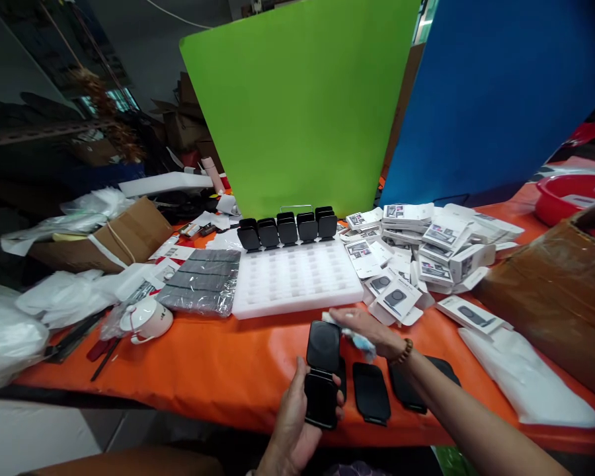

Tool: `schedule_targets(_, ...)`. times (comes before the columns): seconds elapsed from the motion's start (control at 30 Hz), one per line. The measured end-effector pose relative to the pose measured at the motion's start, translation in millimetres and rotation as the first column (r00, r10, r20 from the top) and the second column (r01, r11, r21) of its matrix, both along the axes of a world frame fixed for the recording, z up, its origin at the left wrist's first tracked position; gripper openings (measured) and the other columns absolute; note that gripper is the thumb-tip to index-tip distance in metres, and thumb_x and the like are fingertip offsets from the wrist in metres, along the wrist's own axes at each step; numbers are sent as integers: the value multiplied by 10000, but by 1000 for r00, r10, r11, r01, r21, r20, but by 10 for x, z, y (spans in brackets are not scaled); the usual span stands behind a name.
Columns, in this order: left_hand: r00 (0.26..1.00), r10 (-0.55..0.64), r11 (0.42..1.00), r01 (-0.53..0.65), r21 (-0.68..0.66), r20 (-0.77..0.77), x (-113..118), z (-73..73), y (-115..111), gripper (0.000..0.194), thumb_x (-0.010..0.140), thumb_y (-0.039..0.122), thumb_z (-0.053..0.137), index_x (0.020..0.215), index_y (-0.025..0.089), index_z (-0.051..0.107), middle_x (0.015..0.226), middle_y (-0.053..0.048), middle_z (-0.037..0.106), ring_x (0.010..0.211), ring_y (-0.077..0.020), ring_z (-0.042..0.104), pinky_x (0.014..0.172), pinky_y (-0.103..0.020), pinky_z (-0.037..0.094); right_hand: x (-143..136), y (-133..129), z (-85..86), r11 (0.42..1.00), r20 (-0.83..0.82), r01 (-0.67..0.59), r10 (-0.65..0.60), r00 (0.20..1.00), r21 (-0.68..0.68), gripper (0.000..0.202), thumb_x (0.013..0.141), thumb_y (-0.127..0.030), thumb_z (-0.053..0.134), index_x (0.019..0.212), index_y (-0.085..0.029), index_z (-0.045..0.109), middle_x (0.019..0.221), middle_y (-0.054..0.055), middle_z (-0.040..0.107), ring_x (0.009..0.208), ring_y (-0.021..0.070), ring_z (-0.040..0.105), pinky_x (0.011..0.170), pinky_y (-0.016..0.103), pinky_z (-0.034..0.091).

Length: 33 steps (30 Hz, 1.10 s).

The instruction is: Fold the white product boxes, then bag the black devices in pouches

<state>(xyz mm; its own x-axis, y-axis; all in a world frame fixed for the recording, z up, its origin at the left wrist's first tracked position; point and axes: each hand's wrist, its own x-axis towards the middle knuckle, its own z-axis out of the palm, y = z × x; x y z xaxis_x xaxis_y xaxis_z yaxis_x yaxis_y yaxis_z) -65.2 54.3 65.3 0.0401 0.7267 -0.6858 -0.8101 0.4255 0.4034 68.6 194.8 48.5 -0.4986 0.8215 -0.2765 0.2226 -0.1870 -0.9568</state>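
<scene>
My left hand [297, 406] is closed round the lower half of a black folding stand [323, 347], which is opened out with its square upper panel raised. A crumpled white and pale blue cloth [361, 342] is in my right hand [359, 325], beside the top right edge of that panel. To the right, several flat black pieces [371, 391] lie on the orange cover, partly hidden by my right forearm. Beyond my hands is a white foam tray [297, 281] with rows of slots. Several black stands [286, 230] are upright along its far edge.
Small white boxes [446, 231] are heaped right of the tray, near a white bag [530, 380] and a brown carton [555, 297]. On the left are a white mug [151, 317], a grey wrapped bundle [205, 281] and plastic bags. Green [297, 112] and blue [496, 99] boards rise behind.
</scene>
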Motion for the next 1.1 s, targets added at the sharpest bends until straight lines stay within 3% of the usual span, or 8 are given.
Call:
schedule_targets(0.13,1000,8,1000,-8,-11,3,10,-70,-7,328,869,442,561,891,115,585,668,-75,660,541,-183,615,487,-264,429,-91,-260,45,987,-157,-94,74,985,-128,224,679,-343,698,748,-172,571,646,-25,572,550,114,507,510,217,381)
schedule_targets(0.23,995,97,995,-97,-34,3,-38,-140,-12,205,845,328,617,865,125,596,663,-58,675,522,-173,611,515,-281,461,-231,-474,115,973,-19,1,3,1000,230,128,741,-270,637,726,-178,550,678,-13,564,622,134,526,563,233,395)
schedule_targets(0.37,955,284,954,-272,-129,89,-216,-133,-22,184,868,128,521,693,149,574,626,-14,663,554,-124,615,616,-251,501,-347,-849,189,672,295,-298,123,948,678,92,856,-262,547,861,-180,589,836,45,605,739,178,550,644,273,417)
schedule_targets(0.5,930,362,910,-336,-243,67,-383,-82,-71,271,898,152,459,662,140,591,589,-26,643,574,-148,633,680,-289,522,-373,-1101,179,551,466,-521,252,848,651,410,821,-316,630,1187,-180,505,1056,93,609,883,223,583,683,287,454)
schedule_targets(0.77,967,235,969,-241,-61,-94,-484,-235,-193,177,832,229,566,689,147,630,659,-39,671,694,-199,669,784,-353,526,-411,-933,207,513,501,-623,373,781,590,400,804,-459,636,1049,-151,567,924,83,653,774,213,618,656,285,447)
schedule_targets(0.87,956,198,980,-198,21,-216,-497,-277,-239,188,817,333,610,799,158,676,795,-67,710,855,-238,666,824,-365,514,-451,-857,169,589,392,-558,397,830,584,354,751,-380,691,1002,-155,584,877,52,661,743,183,611,640,252,431)
schedule_targets(0.97,933,199,980,-180,89,-300,-518,-258,-278,251,798,400,655,899,173,695,941,-60,719,966,-209,632,862,-289,479,-516,-790,107,802,245,-399,319,916,446,112,765,-247,618,848,-173,597,703,-20,622,619,124,562,552,200,386)
schedule_targets(1.1,818,54,992,20,124,-572,-592,-236,-285,354,657,417,786,848,131,703,792,-44,718,783,-188,638,715,-242,467,-612,-699,-14,927,94,-305,291,952,219,135,801,-215,526,677,-169,552,565,-59,519,527,82,467,480,173,324)
